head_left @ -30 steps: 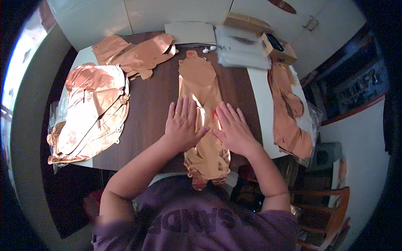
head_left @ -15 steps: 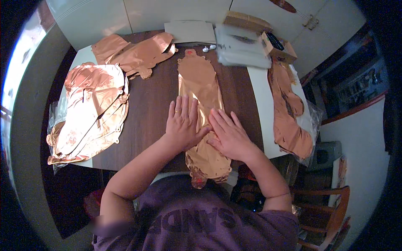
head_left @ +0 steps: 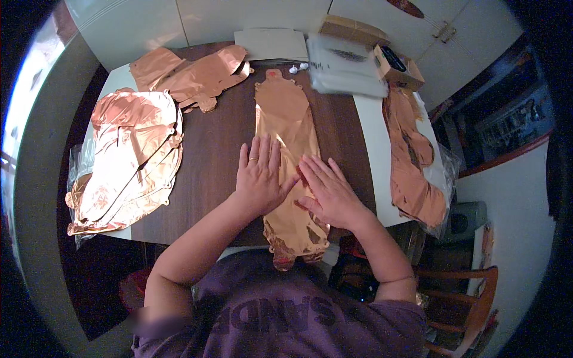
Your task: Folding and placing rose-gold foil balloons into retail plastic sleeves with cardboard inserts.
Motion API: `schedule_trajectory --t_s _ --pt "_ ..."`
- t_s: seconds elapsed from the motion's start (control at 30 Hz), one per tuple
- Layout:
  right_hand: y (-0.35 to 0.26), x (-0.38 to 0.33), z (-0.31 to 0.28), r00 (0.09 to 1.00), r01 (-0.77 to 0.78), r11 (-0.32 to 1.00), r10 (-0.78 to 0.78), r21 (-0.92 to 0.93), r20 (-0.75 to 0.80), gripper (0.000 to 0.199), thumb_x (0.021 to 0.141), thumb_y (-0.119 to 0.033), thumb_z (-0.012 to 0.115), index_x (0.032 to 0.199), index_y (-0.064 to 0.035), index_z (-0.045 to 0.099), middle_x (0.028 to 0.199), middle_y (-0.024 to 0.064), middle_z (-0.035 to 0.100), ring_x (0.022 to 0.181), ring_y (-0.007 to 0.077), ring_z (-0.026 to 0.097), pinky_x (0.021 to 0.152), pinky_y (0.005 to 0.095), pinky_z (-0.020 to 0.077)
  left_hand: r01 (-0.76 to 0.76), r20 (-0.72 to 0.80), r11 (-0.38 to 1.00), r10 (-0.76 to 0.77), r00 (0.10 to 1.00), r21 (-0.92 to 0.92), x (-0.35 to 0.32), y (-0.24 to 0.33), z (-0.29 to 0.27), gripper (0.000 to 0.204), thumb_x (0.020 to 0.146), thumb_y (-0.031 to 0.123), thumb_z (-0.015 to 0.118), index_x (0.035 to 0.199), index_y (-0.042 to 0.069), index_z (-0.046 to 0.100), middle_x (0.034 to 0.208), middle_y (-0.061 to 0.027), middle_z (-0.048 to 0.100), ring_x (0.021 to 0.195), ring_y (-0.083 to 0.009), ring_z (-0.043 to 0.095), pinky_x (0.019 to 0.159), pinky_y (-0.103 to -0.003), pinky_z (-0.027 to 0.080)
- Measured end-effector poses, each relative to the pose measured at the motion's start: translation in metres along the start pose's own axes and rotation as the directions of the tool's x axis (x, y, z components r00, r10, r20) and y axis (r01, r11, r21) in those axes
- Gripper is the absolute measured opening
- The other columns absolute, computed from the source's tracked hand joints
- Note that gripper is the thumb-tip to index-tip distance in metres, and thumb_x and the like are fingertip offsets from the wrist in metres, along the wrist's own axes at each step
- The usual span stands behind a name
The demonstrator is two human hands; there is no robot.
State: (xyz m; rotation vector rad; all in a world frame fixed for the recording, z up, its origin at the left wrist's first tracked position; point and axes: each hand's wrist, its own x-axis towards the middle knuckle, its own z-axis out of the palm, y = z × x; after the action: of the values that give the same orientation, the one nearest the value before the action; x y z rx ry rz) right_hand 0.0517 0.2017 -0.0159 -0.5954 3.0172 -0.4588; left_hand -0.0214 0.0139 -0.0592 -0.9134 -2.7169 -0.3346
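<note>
Dark wooden counter (head_left: 215, 149), foil pile (head_left: 128, 158) at left. Left hand (head_left: 259, 176) and right hand (head_left: 328, 191) open, flat on long copper foil balloon (head_left: 286, 125) at centre: likely smoothing; next, firm strokes outward.

On the table (head_left: 209, 155), a long foil balloon (head_left: 286, 125) is laid centrally; a foil stack (head_left: 128, 158) is placed to its left, boxes (head_left: 382, 51) behind-right.
</note>
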Motion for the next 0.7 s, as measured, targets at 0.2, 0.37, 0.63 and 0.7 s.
schedule_trajectory --t_s 0.2,0.37,0.63,0.7 --pt "0.001 0.004 0.003 0.999 0.035 0.999 -0.034 0.003 -0.016 0.076 0.091 -0.038 0.058 0.147 0.0008 0.025 0.15 0.0183 0.033 0.141 0.0326 0.029 0.116 0.0489 0.0172 0.011 0.028 1.0 -0.011 1.0 0.007 -0.001 -0.001 0.005 0.08 0.093 0.057 0.039 0.142 -0.006 0.035 0.15 -0.0255 0.031 0.141 -0.0403 0.025 0.114 -0.054 0.016" --pt "0.004 0.003 0.01 0.996 0.065 0.997 -0.068 -0.052 -0.052 0.074 0.091 -0.042 0.056 0.145 0.0019 0.03 0.147 0.02 0.038 0.139 0.0323 0.031 0.116 0.05 0.0168 0.038 0.071 0.999 -0.039 0.997 0.006 0.0 0.002 0.0 0.081 0.093 0.058 0.039 0.144 -0.005 0.032 0.152 -0.0249 0.027 0.142 -0.0397 0.023 0.115 -0.054 0.013" --pt "-0.011 -0.005 0.001 0.999 0.032 0.99 -0.03 -0.138 0.018 0.074 0.091 -0.043 0.055 0.143 0.0034 0.031 0.151 0.0199 0.031 0.142 0.0321 0.026 0.115 0.0532 0.0162 0.03 0.047 0.999 -0.031 0.998 0.019 -0.002 0.002 0.001 0.085 0.09 0.06 0.042 0.145 -0.004 0.032 0.151 -0.0251 0.028 0.142 -0.0399 0.022 0.115 -0.054 0.013" --pt "-0.014 -0.011 0.003 0.999 -0.006 0.991 0.01 -0.133 0.033 0.073 0.092 -0.043 0.053 0.143 0.0039 0.032 0.152 0.02 0.029 0.142 0.0322 0.025 0.115 0.054 0.0157 0.035 0.048 0.999 -0.035 0.998 0.008 -0.004 0.003 0.001 0.085 0.089 0.06 0.043 0.144 -0.004 0.032 0.151 -0.0252 0.028 0.142 -0.0401 0.022 0.115 -0.054 0.013"
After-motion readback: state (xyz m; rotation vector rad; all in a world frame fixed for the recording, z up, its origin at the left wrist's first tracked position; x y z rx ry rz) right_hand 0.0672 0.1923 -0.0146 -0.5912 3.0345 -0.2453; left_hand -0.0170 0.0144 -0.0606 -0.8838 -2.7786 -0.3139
